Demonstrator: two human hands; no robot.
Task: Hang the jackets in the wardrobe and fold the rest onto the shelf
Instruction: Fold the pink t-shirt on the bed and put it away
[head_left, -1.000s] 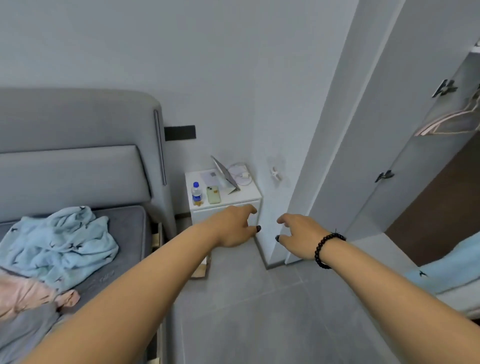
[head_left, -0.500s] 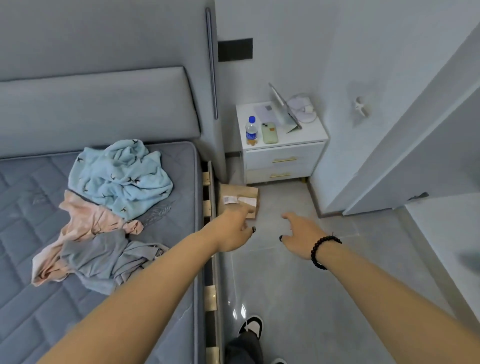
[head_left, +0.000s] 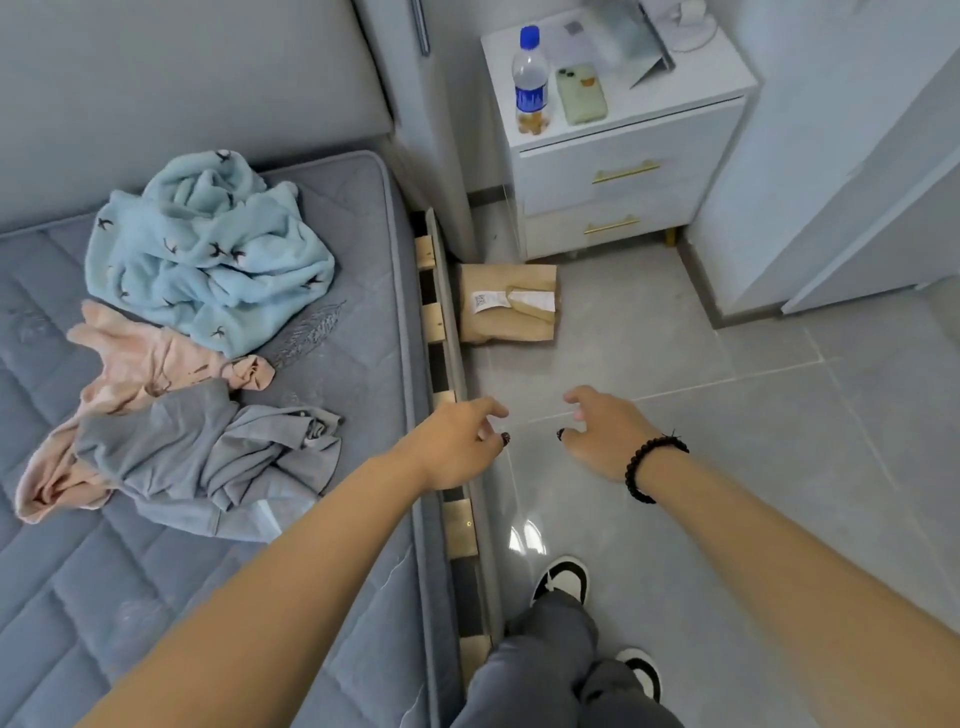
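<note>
Both of my hands hang empty over the edge of the bed, and the clothes lie off to my left. My left hand (head_left: 457, 441) hovers above the slatted bed frame, fingers loosely curled around nothing; my right hand (head_left: 597, 431), with a black bead bracelet (head_left: 652, 467) at the wrist, floats over the grey tiled floor (head_left: 727, 415), its grip just as slack and unfilled.

Three garments sit in a heap on the grey quilted mattress (head_left: 130, 597): a crumpled grey cotton garment (head_left: 208, 457) closest to me, a pale pink one (head_left: 130, 374) half under it, and a fluffy light-blue fleece with dark bird marks (head_left: 208, 254) at the far end near the headboard. The pile's long axis runs roughly from the near left corner up toward the headboard. I judge the left hand the nearer one, with the grey garment's rumpled edge near its wrist but apart from it; the right would have to cross over the bed frame.

A brown paper parcel (head_left: 509, 306) rests on the floor just beside the frame, in front of a white two-drawer nightstand (head_left: 623, 182) carrying a blue-capped water bottle (head_left: 530, 83) and a green-cased phone (head_left: 582, 93). Whether any piece is a jacket I cannot tell from here.
</note>
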